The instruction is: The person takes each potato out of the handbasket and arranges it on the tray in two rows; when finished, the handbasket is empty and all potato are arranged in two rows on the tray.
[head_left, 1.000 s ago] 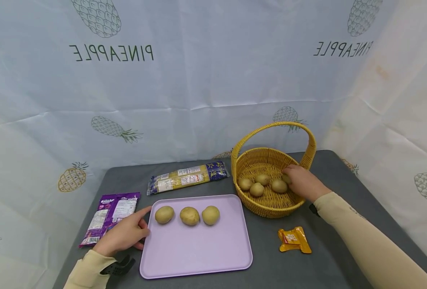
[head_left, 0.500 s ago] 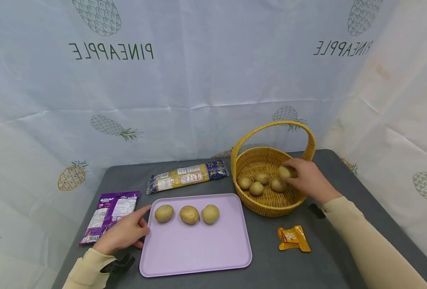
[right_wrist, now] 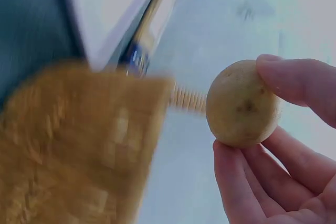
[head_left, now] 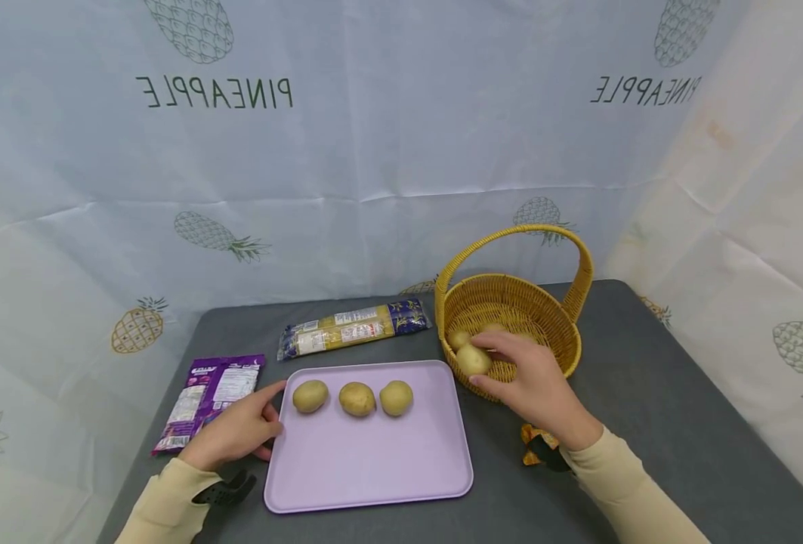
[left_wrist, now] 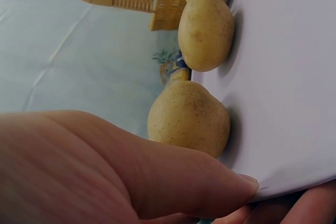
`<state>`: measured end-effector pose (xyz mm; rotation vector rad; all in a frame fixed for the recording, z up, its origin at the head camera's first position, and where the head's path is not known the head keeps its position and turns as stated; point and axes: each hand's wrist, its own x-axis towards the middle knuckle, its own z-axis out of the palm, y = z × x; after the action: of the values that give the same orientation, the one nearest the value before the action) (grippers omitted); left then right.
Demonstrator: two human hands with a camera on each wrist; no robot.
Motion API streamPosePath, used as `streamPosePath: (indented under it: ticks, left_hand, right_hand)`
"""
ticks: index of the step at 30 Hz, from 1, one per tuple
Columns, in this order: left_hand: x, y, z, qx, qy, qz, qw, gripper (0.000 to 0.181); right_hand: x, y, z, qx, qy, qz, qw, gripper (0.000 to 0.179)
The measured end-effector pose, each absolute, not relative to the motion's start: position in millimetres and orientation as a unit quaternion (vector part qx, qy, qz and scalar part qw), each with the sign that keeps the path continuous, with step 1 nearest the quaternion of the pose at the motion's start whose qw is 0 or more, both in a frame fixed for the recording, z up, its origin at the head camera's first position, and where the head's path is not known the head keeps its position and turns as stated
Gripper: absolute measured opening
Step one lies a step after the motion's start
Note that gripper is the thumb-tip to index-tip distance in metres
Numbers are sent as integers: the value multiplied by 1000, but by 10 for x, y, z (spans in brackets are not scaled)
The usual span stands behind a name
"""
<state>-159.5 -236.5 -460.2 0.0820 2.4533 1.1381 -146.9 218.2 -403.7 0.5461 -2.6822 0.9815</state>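
Observation:
In the head view my right hand (head_left: 535, 381) pinches a potato (head_left: 474, 360) between thumb and fingertips, over the front left rim of the yellow wicker basket (head_left: 551, 317). The right wrist view shows this potato (right_wrist: 242, 103) held up, with a few dark spots on its skin. My left hand (head_left: 238, 429) grips the left edge of the lilac tray (head_left: 374, 461). Its thumb (left_wrist: 210, 182) lies along the rim, with other fingers at the edge below. Three potatoes (head_left: 356, 399) sit in a row along the tray's far side. More potatoes (head_left: 458, 339) lie in the basket, partly hidden by my right hand.
A purple packet (head_left: 211, 397) lies left of the tray. Behind the tray is a long pack of noodles (head_left: 353, 329). An orange packet (head_left: 532, 437) is partly covered by my right wrist. The basket's tall handle (head_left: 510, 233) arches up, with a printed curtain (head_left: 374, 151) behind.
My right hand has lifted a potato from the basket's right side and carried it left and toward me, over the rim. The left hand stays at the tray's edge.

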Motion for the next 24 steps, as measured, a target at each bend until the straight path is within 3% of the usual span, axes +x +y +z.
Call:
streamPosePath:
  ticks: [9, 24]
  left_hand:
    - [-1598, -2373, -4599, 28, 884, 412, 219, 83]
    - [-1592, -2348, -4583, 21, 885, 411, 217, 82]
  right_hand:
    - [-1391, 1706, -4272, 228, -913, 327, 87, 54]
    - [-1434, 1531, -4582, 224, -928, 280, 102, 46]
